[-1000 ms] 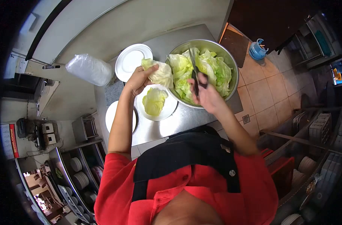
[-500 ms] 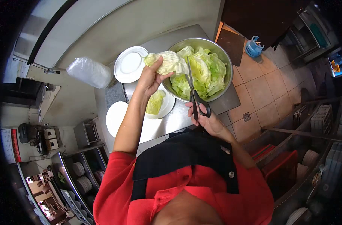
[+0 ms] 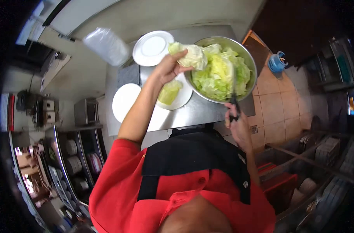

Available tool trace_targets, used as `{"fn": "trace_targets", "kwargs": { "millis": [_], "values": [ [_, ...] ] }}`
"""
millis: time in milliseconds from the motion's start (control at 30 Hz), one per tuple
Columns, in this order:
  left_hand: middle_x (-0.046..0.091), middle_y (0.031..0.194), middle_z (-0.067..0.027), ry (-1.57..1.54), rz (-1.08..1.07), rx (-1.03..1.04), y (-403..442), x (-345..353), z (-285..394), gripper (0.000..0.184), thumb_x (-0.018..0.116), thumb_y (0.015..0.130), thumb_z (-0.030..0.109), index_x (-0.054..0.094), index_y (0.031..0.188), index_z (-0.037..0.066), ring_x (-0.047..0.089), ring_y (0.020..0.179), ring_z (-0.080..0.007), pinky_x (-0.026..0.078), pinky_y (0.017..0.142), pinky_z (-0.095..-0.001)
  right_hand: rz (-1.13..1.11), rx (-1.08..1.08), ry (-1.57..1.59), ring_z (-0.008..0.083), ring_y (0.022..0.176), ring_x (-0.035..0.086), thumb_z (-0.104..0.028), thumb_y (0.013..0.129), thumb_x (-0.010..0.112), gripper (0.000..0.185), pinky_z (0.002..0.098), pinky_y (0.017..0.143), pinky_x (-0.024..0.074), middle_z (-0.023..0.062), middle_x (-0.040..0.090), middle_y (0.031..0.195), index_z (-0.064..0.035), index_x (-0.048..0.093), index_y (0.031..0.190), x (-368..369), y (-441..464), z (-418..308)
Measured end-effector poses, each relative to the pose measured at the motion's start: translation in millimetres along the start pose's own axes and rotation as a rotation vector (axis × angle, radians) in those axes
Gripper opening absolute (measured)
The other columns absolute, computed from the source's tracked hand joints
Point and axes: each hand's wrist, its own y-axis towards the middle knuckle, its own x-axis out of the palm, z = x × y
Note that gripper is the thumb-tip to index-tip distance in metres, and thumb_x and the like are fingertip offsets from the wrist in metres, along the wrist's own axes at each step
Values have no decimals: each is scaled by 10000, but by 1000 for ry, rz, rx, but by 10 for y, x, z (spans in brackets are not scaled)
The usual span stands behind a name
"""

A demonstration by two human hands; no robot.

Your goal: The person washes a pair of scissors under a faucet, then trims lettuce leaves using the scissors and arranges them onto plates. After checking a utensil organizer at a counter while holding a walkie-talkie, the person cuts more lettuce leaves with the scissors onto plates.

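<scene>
My left hand (image 3: 171, 68) is closed on a folded bundle of pale lettuce (image 3: 195, 58), held over the left rim of a big metal bowl (image 3: 219, 40). Green lettuce leaves (image 3: 216, 75) fill that bowl. At its near right side, my right hand (image 3: 238, 123) grips black-handled scissors (image 3: 234, 101). Their blades point away from me over the leaves and are blurred, apart from the held bundle. Below my left wrist, a piece of lettuce (image 3: 170, 93) lies on a white plate (image 3: 186, 98), partly hidden by my forearm.
Two more white plates, one at the back (image 3: 153, 44) and one at the left (image 3: 124, 103), rest on the steel table (image 3: 167, 123). A grey cloth (image 3: 128, 75) lies between them. A clear plastic bag (image 3: 107, 46) is at the back left. On the tiled floor stands a blue gas cylinder (image 3: 277, 62).
The scissors have moved from beside the held lettuce to the bowl's right side. The held lettuce looks shorter and more bunched. My head view has shifted, moving the table scene in the picture.
</scene>
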Motion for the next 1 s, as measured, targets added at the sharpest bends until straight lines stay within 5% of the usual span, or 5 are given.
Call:
{"fn": "trace_targets", "kwargs": {
  "millis": [267, 500, 667, 767, 1000],
  "values": [
    [655, 1015, -71, 545, 363, 47, -505, -1038, 170, 281, 602, 887, 197, 604, 1123, 46, 649, 865, -171, 536, 710, -285, -19, -43, 59, 131, 699, 563, -374, 966, 463, 465, 249, 609, 434, 64, 573, 945, 9, 479, 1229, -249, -35, -106],
    [580, 1205, -127, 1573, 47, 645, -275, -1037, -818, 451, 562, 755, 6, 565, 1201, 76, 550, 1128, -289, 421, 970, -341, -38, -18, -29, 130, 714, 567, -407, 955, 468, 480, 242, 608, 430, 65, 579, 967, -14, 473, 1229, -27, 68, -166],
    [291, 1459, -141, 1933, -181, 369, -534, -978, -1070, 751, 674, 715, 130, 352, 1392, 164, 230, 1372, -343, 135, 1092, -609, 35, -70, -67, 126, 710, 561, -408, 952, 475, 486, 246, 610, 426, 61, 573, 959, -11, 475, 1232, -62, 37, -190],
    [288, 1472, -144, 1813, -190, -172, -577, -561, -426, 806, 670, 725, 115, 282, 1429, 161, 192, 1394, -321, 149, 1121, -523, 102, -104, -46, 122, 706, 556, -415, 948, 479, 500, 248, 611, 423, 61, 570, 953, -8, 473, 1240, -188, 6, -235],
    [562, 1189, -190, 1555, 115, 556, 213, -149, 79, 444, 628, 798, 134, 538, 1225, 54, 553, 1090, -335, 450, 934, -383, 177, -194, 31, 109, 706, 554, -399, 952, 480, 506, 250, 618, 426, 61, 571, 958, 2, 459, 1261, -372, 43, -254]
  ]
}}
